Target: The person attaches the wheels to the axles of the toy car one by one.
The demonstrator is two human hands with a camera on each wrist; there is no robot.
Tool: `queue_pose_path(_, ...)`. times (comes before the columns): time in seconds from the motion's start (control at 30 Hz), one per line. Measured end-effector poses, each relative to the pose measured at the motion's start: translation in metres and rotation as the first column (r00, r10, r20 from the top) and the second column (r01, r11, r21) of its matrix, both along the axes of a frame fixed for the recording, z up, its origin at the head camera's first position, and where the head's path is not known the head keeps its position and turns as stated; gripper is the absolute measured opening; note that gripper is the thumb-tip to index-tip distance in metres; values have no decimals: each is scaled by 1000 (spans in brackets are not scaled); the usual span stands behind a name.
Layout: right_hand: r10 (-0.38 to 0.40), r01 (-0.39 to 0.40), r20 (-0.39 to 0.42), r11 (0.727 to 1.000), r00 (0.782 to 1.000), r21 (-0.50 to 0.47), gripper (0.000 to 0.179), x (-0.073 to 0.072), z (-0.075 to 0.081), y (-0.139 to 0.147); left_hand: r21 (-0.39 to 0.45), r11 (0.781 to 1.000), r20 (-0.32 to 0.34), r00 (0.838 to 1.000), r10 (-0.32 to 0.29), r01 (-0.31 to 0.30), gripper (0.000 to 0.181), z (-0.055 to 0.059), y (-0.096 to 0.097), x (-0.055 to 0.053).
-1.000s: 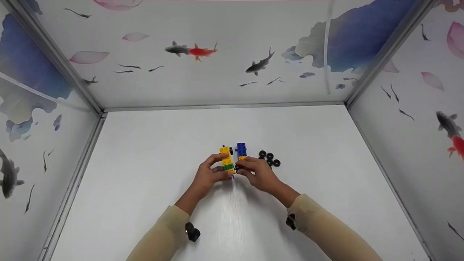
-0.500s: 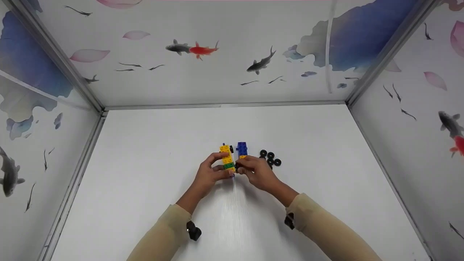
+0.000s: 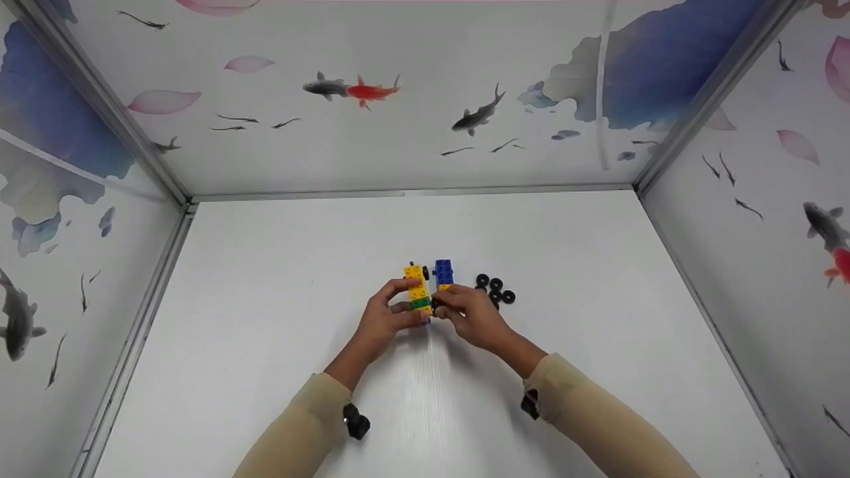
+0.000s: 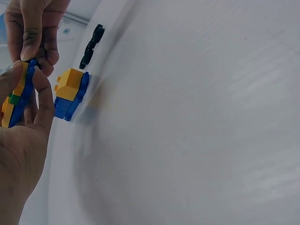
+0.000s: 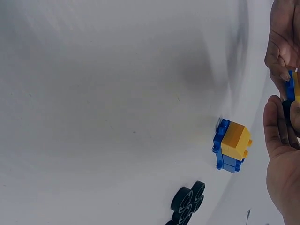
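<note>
My left hand (image 3: 382, 315) grips a toy car (image 3: 414, 291) built of yellow and green bricks on a blue base, fingers on its left side and thumb at its near end. A black wheel (image 3: 425, 273) sits on the car's far right side. With fingertips at the near right side, my right hand (image 3: 475, 315) pinches another black wheel (image 5: 287, 110), mostly hidden by the fingers, against the blue base. Just right of the car stands a second, blue and yellow brick piece (image 3: 443, 271); its sloped yellow brick (image 4: 71, 84) shows in the left wrist view.
Several loose black wheels (image 3: 496, 284) lie in a cluster right of the brick pieces, beyond the right hand. The white tabletop (image 3: 265, 279) is enclosed by printed panels (image 3: 412, 153) at the back and both sides.
Both hands keep the same hold at the car's near right side, with hardly any movement. The head view has shifted slightly.
</note>
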State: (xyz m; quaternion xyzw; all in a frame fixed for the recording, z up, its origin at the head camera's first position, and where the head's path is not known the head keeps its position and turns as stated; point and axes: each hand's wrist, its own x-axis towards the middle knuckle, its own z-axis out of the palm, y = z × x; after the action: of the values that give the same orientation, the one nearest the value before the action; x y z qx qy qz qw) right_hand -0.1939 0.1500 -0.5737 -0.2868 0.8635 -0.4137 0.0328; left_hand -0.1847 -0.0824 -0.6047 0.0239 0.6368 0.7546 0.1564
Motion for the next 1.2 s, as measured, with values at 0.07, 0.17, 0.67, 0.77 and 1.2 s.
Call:
queue_pose_path(0.07,-5,5,0,1000,1000,11,33,0,0,0,-9,1000,2,1000,-2,2,61,0,0,0)
queue_pose_path(0.17,-10,11,-12,999,1000,34,33,-1,-1,-1,-18,1000,2,1000,-2,2,61,0,1,-1)
queue_pose_path(0.67,19,-18,-22,998,1000,61,31,-3,-8,3,-33,999,13,1000,-7,8,62,-4,5,-1)
queue_pose_path(0.77,11,-12,8,999,1000,52,32,-3,-8,7,-33,999,11,1000,-11,12,63,-4,8,-1)
queue_pose_path(1.2,20,-21,14,999,1000,38,34,-2,-10,13,-38,998,-41,998,-44,42,61,-1,11,0)
